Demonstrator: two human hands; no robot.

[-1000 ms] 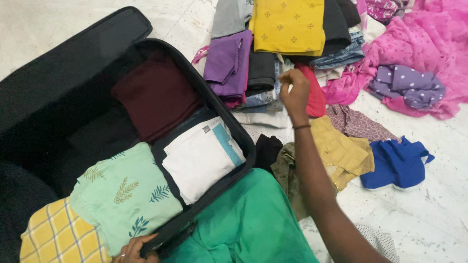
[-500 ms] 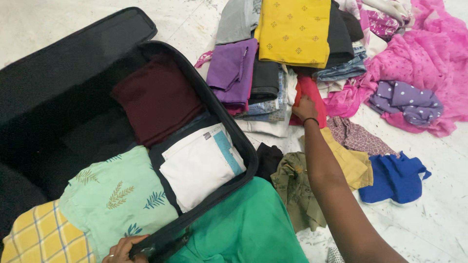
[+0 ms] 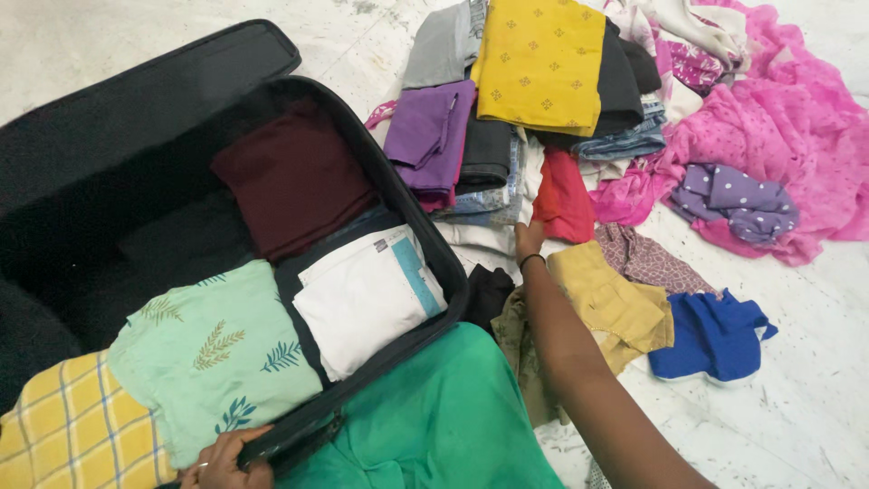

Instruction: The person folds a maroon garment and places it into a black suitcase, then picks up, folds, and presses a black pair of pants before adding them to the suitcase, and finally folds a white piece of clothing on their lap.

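The right hand is extended to the far side of the floor, its fingers closed on the near edge of a red garment, which is lifted slightly from the heap of folded clothes. A dark band is worn at the wrist. The red garment lies just right of a purple folded piece and near a yellow patterned one farther off. A mustard garment is touched by the forearm on its right, and a blue one lies farther right.

The left hand is seen at the near edge, curled over the rim of the open black suitcase; how firmly it is gripped cannot be told. Inside the suitcase, a mint leaf-print cloth, a white packet and a maroon fold are packed.
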